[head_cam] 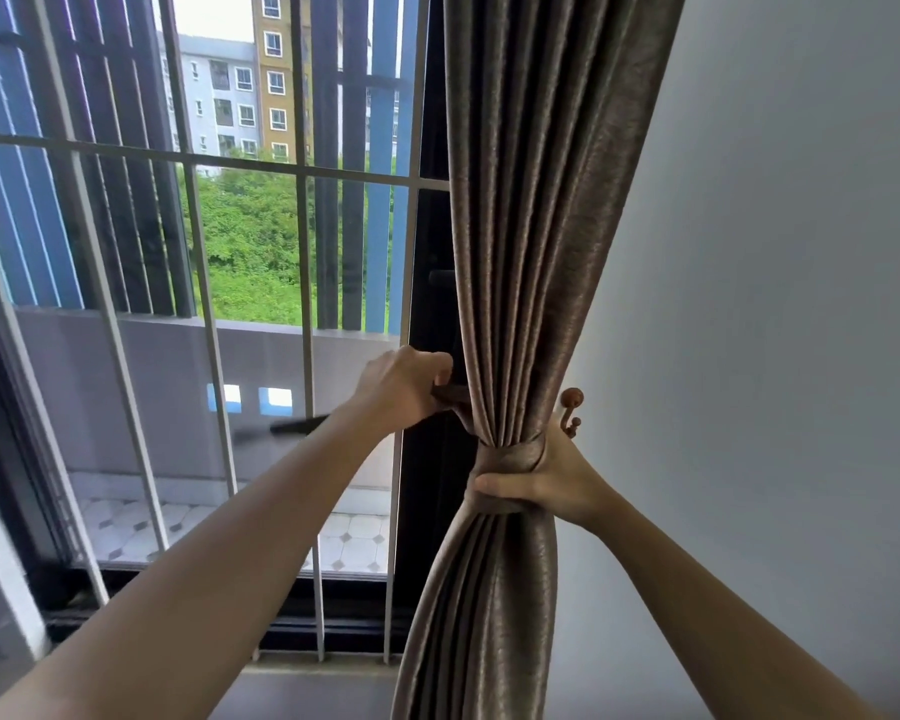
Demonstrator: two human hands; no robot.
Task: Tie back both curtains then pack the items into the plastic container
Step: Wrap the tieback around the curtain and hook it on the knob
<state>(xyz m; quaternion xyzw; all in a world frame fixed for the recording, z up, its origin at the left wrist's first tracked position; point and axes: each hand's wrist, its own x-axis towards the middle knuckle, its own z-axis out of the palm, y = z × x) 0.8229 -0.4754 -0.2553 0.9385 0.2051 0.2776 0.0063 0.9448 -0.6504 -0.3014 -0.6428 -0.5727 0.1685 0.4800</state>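
Filling the left half of the frame, a tall window with white bars is showing a tiled balcony, green trees and apartment blocks beyond. A pale wall is taking up the right side.

Between them, right of centre, a brown curtain is hanging from the top edge to the bottom edge, gathered into narrow pleats and pinched in at a waist in the lower middle of the frame, then flaring out again below.

Two bare forearms are reaching up from the bottom corners. The right hand is clamping around the pinched waist, its thumb lying across the front of the bundle and its fingers wrapping behind, closed firmly on the fabric band there. The left hand, just left of the curtain and a little higher, is curling closed on the free end of a tieback of matching brown cloth, which is running from that hand down and around the gathered curtain.

Just above the right hand, against the wall, a small reddish-brown hook with rounded knobs is sticking out beside the curtain's edge; whether the tieback is touching it cannot be told.
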